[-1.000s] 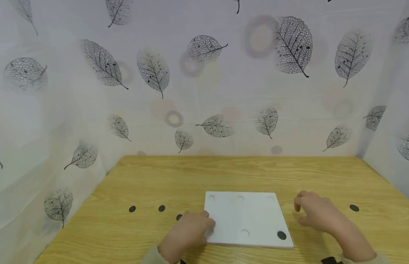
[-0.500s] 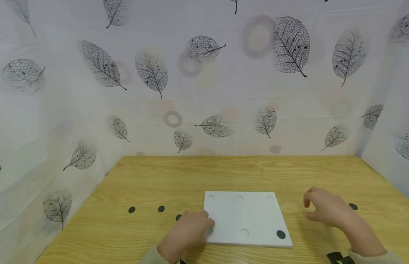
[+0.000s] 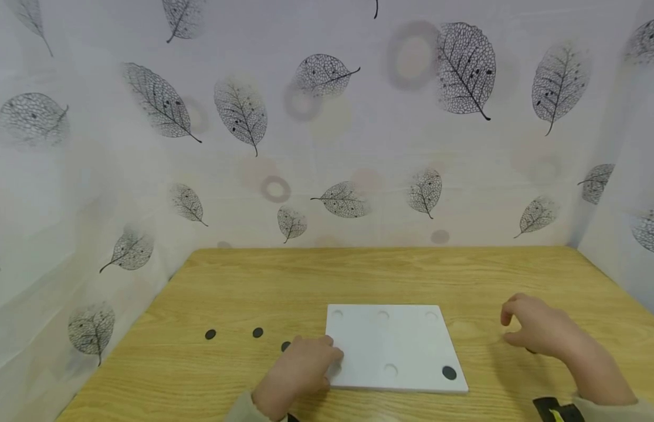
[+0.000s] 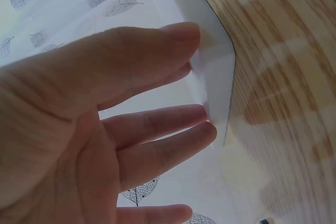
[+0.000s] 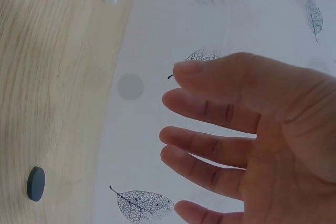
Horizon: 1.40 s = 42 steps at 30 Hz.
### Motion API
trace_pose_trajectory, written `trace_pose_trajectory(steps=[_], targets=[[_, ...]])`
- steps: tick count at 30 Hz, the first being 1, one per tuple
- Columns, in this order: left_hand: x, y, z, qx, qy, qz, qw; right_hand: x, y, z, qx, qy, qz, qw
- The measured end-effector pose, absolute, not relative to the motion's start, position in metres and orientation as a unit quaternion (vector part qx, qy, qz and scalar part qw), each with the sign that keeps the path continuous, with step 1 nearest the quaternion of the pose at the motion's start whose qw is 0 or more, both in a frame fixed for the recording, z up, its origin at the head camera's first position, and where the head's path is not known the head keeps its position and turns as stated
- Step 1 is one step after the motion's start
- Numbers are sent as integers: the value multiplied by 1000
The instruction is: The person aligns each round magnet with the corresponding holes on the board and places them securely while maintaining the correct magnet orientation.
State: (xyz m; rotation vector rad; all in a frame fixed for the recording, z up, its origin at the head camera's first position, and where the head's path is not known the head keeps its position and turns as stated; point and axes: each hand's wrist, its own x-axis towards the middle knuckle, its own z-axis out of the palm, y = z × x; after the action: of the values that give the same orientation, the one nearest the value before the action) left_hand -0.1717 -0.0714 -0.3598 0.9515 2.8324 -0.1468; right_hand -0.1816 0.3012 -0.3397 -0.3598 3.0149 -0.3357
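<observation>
A thin white board (image 3: 392, 343) with shallow round recesses lies on the table. One black disc (image 3: 449, 373) sits in its near right recess. My left hand (image 3: 302, 366) holds the board's near left corner, its thumb and fingertips touching the edges in the left wrist view. To the right of the board, my right hand (image 3: 540, 328) hovers over the table with fingers loosely bent and nothing between them. Another black disc (image 5: 35, 183) lies on the table near that hand, mostly hidden behind it in the head view.
Left of the board lie three black discs: one far left (image 3: 210, 334), a middle disc (image 3: 258, 332), and one partly behind my left hand (image 3: 286, 346). The wooden table (image 3: 379, 272) is enclosed by a pale leaf-print curtain (image 3: 348, 140) at the back and sides.
My right hand has moved rightward, away from the board, and now covers most of the disc on the right. My left hand and the board have stayed in place.
</observation>
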Motion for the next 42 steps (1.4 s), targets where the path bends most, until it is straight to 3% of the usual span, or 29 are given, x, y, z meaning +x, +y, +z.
trace_pose_trajectory(steps=[42], targets=[[-172, -71, -360, 318, 943, -50, 83, -189, 329, -349, -98, 983, -133, 84]])
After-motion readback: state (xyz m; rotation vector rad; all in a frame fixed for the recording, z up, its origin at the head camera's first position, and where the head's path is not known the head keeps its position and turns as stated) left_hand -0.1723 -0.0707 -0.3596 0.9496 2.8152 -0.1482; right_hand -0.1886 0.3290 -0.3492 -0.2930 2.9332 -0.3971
